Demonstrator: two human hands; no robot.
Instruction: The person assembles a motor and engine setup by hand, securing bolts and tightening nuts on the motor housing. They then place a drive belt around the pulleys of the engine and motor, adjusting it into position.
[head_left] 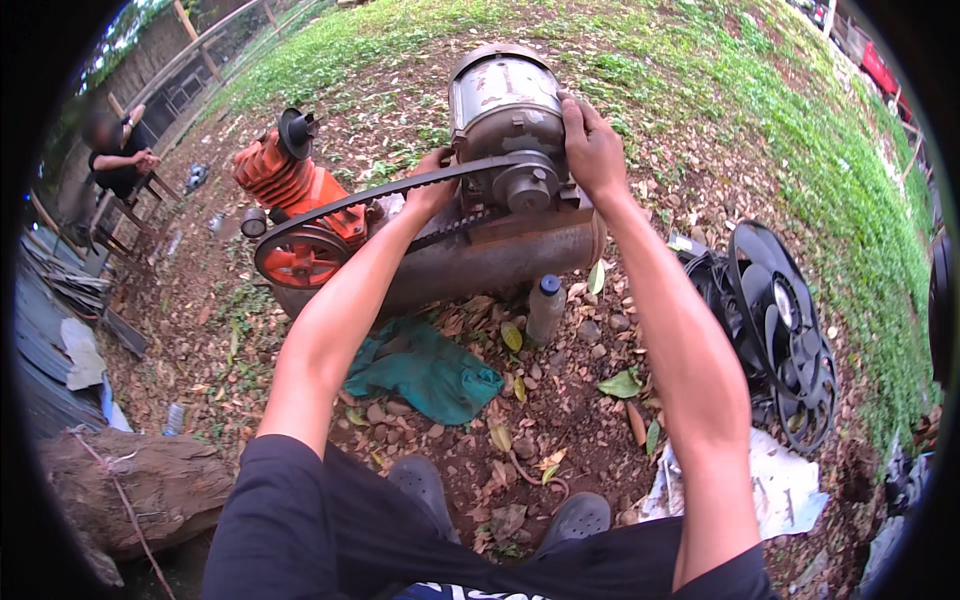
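Observation:
A worn grey electric motor (508,95) sits on top of a rusty air compressor tank (480,262). My right hand (592,148) is closed against the motor's right side. My left hand (430,188) grips its lower left side, with the fingertips partly hidden by the motor. A black V-belt (385,192) runs from the pulley (527,185) on the motor to the flywheel (300,262) of the orange compressor pump (285,180) at the left, passing by my left hand and wrist.
In front of the tank lie a green cloth (425,372) and a capped clear bottle (545,310). Black fans (785,320) lie at the right, near a white sheet (765,485). A log (140,485) is at the lower left. Another person (120,160) sits at the far left.

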